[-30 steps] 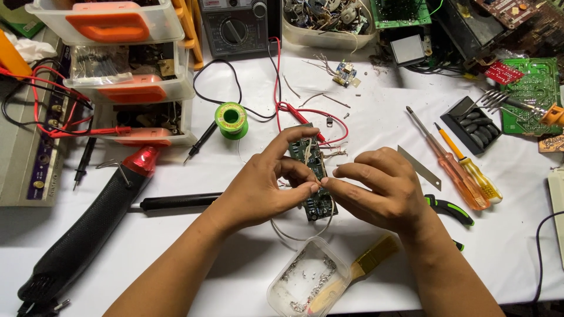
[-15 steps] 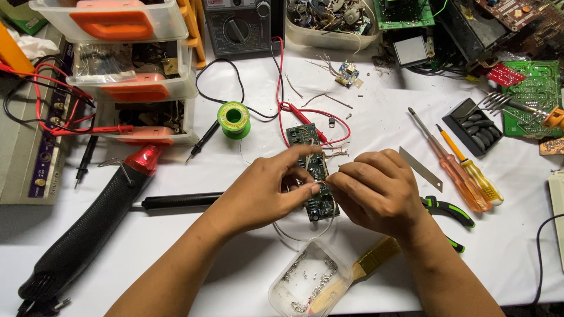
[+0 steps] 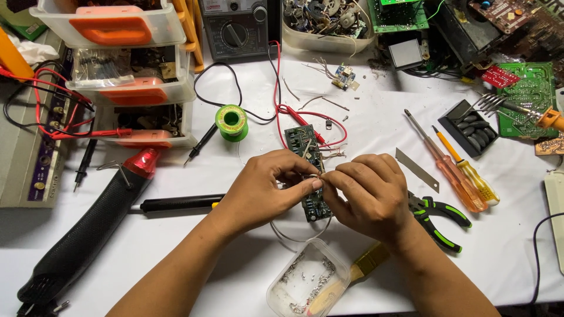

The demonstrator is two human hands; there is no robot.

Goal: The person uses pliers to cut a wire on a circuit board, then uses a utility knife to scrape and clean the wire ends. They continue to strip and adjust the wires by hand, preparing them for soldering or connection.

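A long green circuit board (image 3: 303, 142) lies on the white table, its middle hidden under my fingers. My left hand (image 3: 264, 188) and my right hand (image 3: 367, 191) meet over it, fingertips pinched together on a small thin wire part at about the board's centre. A loop of bare wire (image 3: 294, 236) curves out below the board. What exactly sits between the fingertips is too small to make out.
Green-handled pliers (image 3: 440, 220) lie right of my right hand, two screwdrivers (image 3: 452, 170) and a blade (image 3: 416, 169) beyond. A clear tub of metal bits (image 3: 305, 285) sits near the front edge. A hot-air gun (image 3: 88, 226), soldering iron (image 3: 176, 203), solder spool (image 3: 231, 121), multimeter (image 3: 235, 29) and drawers (image 3: 126, 76) stand left and behind.
The view has shifted slightly. Both hands stay over the board; the right hand's fingers have closed in tighter against the left fingertips.
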